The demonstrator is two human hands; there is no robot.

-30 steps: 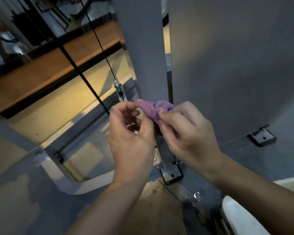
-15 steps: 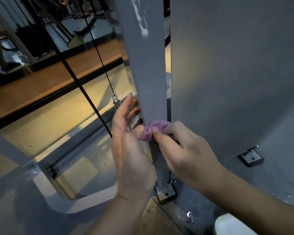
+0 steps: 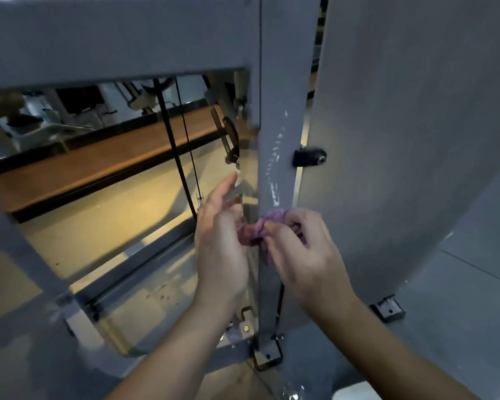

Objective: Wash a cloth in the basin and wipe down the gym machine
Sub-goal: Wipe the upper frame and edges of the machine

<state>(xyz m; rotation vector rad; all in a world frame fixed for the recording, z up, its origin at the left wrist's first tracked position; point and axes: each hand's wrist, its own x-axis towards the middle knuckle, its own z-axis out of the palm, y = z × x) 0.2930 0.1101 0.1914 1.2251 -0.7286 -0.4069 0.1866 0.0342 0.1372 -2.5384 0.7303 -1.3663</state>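
Observation:
A bunched purple cloth is pressed against the grey upright post of the gym machine, low on the post. My right hand grips the cloth with curled fingers. My left hand is beside it on the left, fingers straight and relaxed, its palm touching the cloth's left end. White smears run down the post above the cloth.
A wide grey panel stands right of the post. Black cables run down behind the frame opening. A floor bracket holds the post's foot. A white basin rim shows at the bottom right. A second bracket sits on the floor.
The view has tilted upward, showing more of the post and the top crossbar. My left hand let go of the cloth and opened; my right hand keeps the cloth on the post.

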